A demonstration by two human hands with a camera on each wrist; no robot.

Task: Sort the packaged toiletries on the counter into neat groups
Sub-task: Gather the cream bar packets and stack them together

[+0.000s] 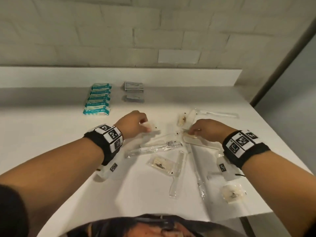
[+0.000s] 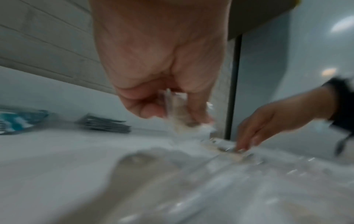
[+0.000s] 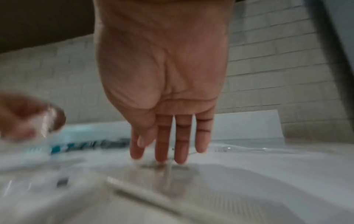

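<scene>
So the counter (image 1: 51, 127) is the biggest thing here, white and slick, and everything sits on it. Using the row of teal packets (image 1: 97, 100) as the marker: that group is already lined up neatly at the back, with a small stack of grey sachets (image 1: 133, 91) just to its right. The unsorted pile of clear wrapped toiletries (image 1: 171, 151) is nearer the person and off to the right of the teal row: long thin sleeves, a flat pouch, a round puffy one.

These look feather-light and floppy, in crinkly plastic that probably slides on the counter, so pinching a wrapper edge or sealed end seems the safest hold, rather than scooping flat.

The person's left hand (image 1: 135, 123) is closest to the teal row, fingers curled and pinching a small clear packet (image 1: 147, 125) lifted off the counter. The right hand (image 1: 208, 130), further right, has straight fingers pressing down on a thin packet (image 1: 189, 135) in the pile, not gripping it.
</scene>
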